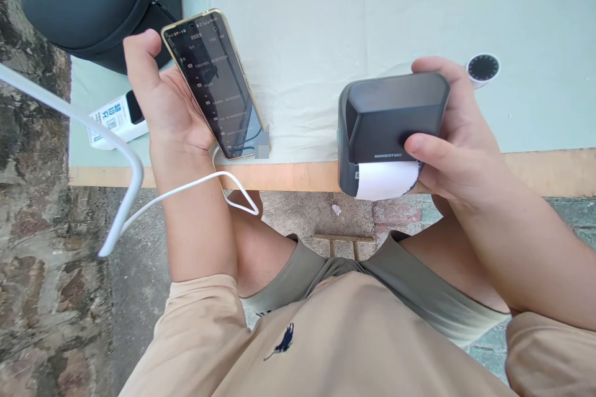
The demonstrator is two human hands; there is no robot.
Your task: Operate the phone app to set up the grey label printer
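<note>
Head view: the left hand (172, 108) grips a phone (212, 84), and the right hand (459, 142) clasps a printer (388, 115) with paper (386, 180) protruding.

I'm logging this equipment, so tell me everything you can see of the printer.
The printer is a dark grey, rounded box, apparently plastic, with NIIMBOT lettering on top. Curled white paper sticks out of its near side. The right hand grips its right side, thumb on top. In view it overlaps the table edge; whether they touch is unclear.
</note>
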